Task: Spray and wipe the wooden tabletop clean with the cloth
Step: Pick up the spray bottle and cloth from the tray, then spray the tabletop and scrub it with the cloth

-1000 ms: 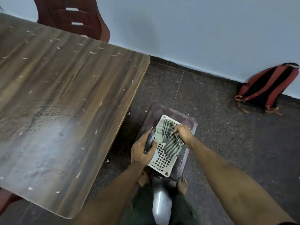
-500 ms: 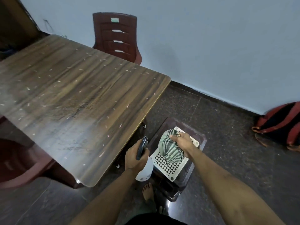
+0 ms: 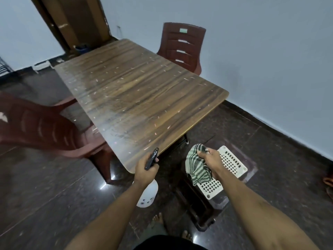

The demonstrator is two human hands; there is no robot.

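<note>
**A:** Item one, left hand (image 3: 146, 170): what do I log?

**B:** Fingers clenched round the dark trigger head of the spray bottle (image 3: 148, 193). White body hangs below the wrist, lower centre of frame. Nozzle tip points up-frame, at the near corner of the tabletop (image 3: 137, 98)

**A:** Item two, right hand (image 3: 211, 162)?

**B:** Grasping the green striped cloth (image 3: 197, 169), bunched, its loose end drooping toward the white lattice stool (image 3: 232, 166) at lower right. Hand and cloth sit off the table, to the right of its near corner and over the floor

**A:** Item three, the tabletop?

**B:** Long axis runs from the near rounded corner at lower centre up and away toward the doorway (image 3: 77, 20) at upper left. Pale flecks scattered across the whole surface. I judge nothing wiped yet

**A:** Which hand do I send first?

**B:** My call is the left. It is just beside the near edge, nozzle already facing along the boards. The surface lies up-frame and slightly left of those fingers. The right is a little further out, so the cloth would have to come left and up-frame to reach the wood

**A:** Sundries?

**B:** Maroon chair (image 3: 183, 46) at the far side, upper centre; a second chair (image 3: 43, 130) at mid left
</note>
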